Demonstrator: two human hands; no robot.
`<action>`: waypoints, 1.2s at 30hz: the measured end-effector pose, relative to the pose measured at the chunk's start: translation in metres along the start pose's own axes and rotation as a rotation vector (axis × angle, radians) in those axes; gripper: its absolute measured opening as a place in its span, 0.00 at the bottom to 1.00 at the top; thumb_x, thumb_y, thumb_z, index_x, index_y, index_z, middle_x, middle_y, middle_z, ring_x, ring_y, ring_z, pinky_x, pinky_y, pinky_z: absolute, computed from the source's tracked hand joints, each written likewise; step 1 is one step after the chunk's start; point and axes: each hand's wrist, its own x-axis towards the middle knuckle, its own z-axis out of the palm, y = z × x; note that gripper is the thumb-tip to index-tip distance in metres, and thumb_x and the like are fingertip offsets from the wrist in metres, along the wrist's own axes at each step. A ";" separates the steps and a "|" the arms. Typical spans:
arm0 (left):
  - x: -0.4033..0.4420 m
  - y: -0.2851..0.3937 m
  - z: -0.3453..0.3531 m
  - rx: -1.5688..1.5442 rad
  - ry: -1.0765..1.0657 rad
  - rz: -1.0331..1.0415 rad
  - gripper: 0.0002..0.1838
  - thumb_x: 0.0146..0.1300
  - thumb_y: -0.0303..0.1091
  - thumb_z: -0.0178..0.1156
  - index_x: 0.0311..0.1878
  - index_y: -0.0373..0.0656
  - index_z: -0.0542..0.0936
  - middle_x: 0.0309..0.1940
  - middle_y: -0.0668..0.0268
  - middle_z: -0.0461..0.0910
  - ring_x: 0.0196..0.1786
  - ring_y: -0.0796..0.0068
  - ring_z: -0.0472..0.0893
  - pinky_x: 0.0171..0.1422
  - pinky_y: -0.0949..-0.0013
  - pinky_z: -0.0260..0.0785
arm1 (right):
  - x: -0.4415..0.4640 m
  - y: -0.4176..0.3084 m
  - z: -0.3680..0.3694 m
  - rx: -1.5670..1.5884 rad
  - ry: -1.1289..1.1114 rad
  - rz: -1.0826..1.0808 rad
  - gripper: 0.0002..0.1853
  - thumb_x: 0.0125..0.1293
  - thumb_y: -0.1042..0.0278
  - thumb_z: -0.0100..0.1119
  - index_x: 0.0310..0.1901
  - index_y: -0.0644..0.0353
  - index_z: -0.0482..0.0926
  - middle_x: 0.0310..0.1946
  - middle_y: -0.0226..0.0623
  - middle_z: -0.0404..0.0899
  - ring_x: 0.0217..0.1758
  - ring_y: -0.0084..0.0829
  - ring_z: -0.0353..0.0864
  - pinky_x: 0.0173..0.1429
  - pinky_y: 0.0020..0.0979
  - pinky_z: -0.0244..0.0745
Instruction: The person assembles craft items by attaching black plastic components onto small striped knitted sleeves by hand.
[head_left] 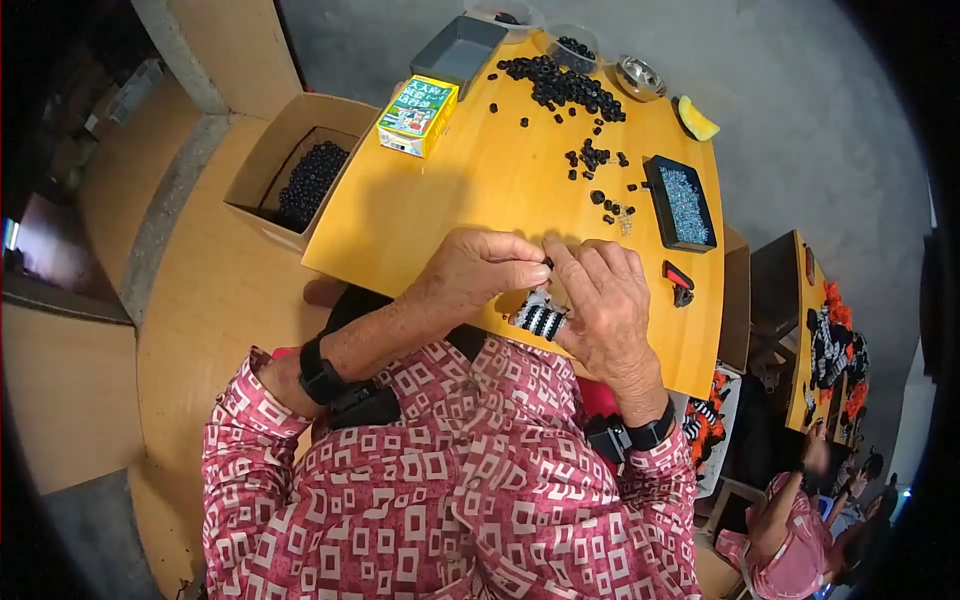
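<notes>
A black-and-white striped fabric piece (540, 316) hangs over the near edge of the yellow wooden table (490, 165), close in front of the lap. The left hand (478, 268) has thumb and forefinger closed in a pinch on a small black piece (547, 264), mostly hidden by the fingertips. The right hand (608, 312) has bent fingers drawn in, its forefinger tip meeting the left fingertips and the striped fabric caught on its thumb side; the exact grip is hidden.

Right of the hands, a red-and-black handled tool (680, 276) lies near the table's right edge. Beyond it a black rectangular tray (654, 200) of pale bluish bits sits along that edge. Scattered black pieces (560, 88) spread toward the far end, near a clear plastic bowl (597, 46), a shiny metal bowl (652, 82) and a yellow wedge-shaped object (697, 120) at the rim.

At the far left stand a yellow-and-green carton (416, 112) and a grey rectangular tray (440, 50); shadowed wood stretches from the carton to the left hand.

Off the left edge, an open cardboard box (262, 165) holds more black pieces. Grey floor (800, 120) extends rightward, past a second table (806, 385) bearing striped and orange items, near another person (795, 545) in pink.
</notes>
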 end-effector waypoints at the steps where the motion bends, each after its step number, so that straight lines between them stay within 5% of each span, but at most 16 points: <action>1: 0.001 -0.002 0.000 0.007 0.000 0.007 0.12 0.67 0.35 0.65 0.46 0.35 0.85 0.38 0.70 0.83 0.42 0.84 0.78 0.49 0.77 0.71 | 0.001 -0.001 -0.001 0.000 0.000 0.000 0.26 0.47 0.68 0.69 0.51 0.64 0.79 0.38 0.38 0.76 0.46 0.41 0.75 0.53 0.41 0.68; 36: 0.000 -0.006 -0.002 -0.015 -0.084 -0.044 0.15 0.68 0.38 0.65 0.48 0.35 0.85 0.40 0.70 0.84 0.44 0.84 0.77 0.53 0.77 0.69 | -0.002 0.013 0.014 0.058 0.189 -0.145 0.17 0.42 0.72 0.67 0.38 0.65 0.80 0.27 0.37 0.73 0.34 0.39 0.76 0.43 0.40 0.70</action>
